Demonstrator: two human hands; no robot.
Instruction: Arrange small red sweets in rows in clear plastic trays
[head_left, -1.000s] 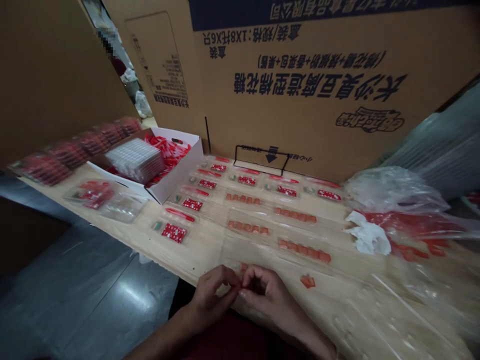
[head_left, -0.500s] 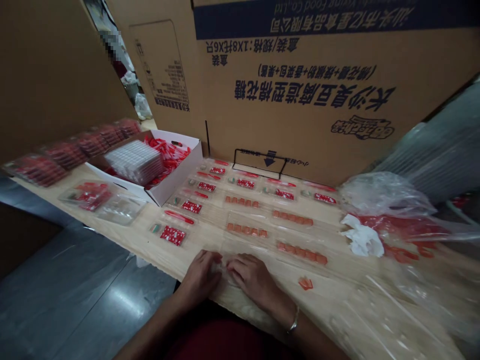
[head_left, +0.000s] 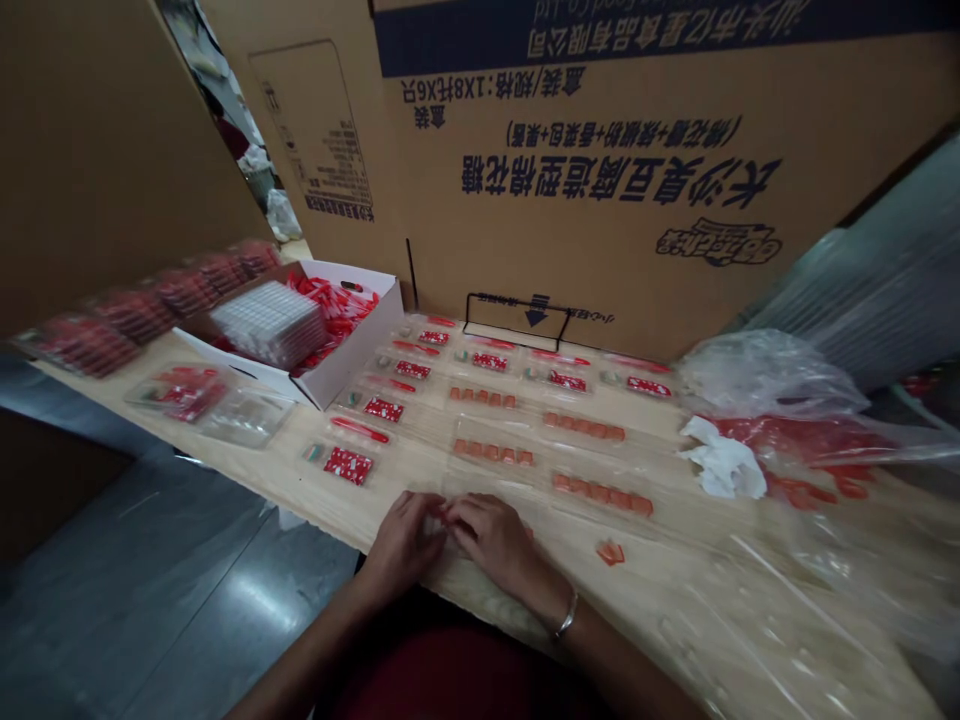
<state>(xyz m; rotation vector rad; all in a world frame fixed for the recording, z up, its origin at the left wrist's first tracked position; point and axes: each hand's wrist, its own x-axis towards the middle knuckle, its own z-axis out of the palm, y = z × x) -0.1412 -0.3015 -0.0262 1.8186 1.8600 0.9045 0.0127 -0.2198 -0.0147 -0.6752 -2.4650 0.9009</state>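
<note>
My left hand point(head_left: 406, 541) and my right hand point(head_left: 491, 537) rest side by side on the near edge of the wooden table point(head_left: 420, 470), fingers curled down and fingertips meeting over a small piece that I cannot make out. A loose red piece point(head_left: 610, 552) lies just right of my right hand. Beyond my hands lie clear trays holding rows of orange-red pieces point(head_left: 602, 493), and farther back small red packets point(head_left: 347, 464) and red sticks point(head_left: 360, 429).
A white box point(head_left: 358, 348) at the left holds a stack of clear trays point(head_left: 268, 320) and red items. Filled packs point(head_left: 135, 312) line the far left. Plastic bags point(head_left: 772, 385) with red pieces and a white tissue point(head_left: 721, 464) sit right. Large cardboard cartons point(head_left: 600, 170) wall the back.
Both hands have dropped from a raised pinch just off the table's edge onto the table surface and pressed down there. The view shifted slightly.
</note>
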